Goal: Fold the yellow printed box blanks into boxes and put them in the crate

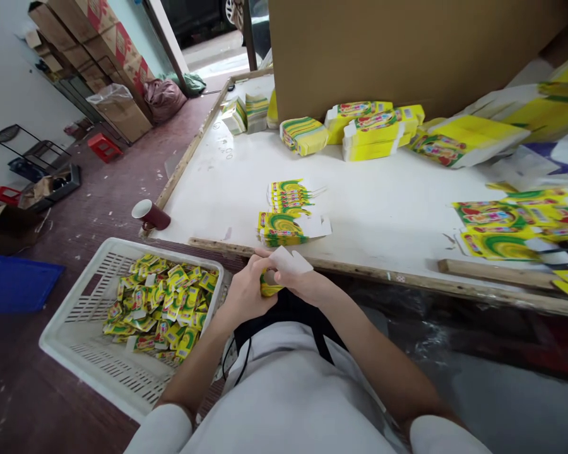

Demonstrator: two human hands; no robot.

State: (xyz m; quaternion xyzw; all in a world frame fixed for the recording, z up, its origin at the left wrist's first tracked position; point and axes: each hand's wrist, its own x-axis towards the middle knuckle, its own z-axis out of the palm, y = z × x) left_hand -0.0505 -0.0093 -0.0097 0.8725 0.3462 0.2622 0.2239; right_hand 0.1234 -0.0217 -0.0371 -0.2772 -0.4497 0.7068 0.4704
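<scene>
Close to my waist, at the table's front edge, both hands hold one small yellow cardboard box (271, 289) with white inner flaps sticking up. The fingers of my left hand (247, 291) are wrapped round its left side. On the other side, my right hand (303, 285) grips it, its fingers partly hidden behind the white flap. Just beyond them on the table lies a stack of flat yellow-green cartons (280, 228), with a second fanned stack (288, 194) behind it.
A white plastic crate (88, 296) of folded small boxes (168, 302) stands on the floor at left. The white table (383, 208) has a raised wooden edge. A red mug (154, 216) sits at its left corner. Carton bundles (376, 135) line the back; more cartons (495, 217) lie right.
</scene>
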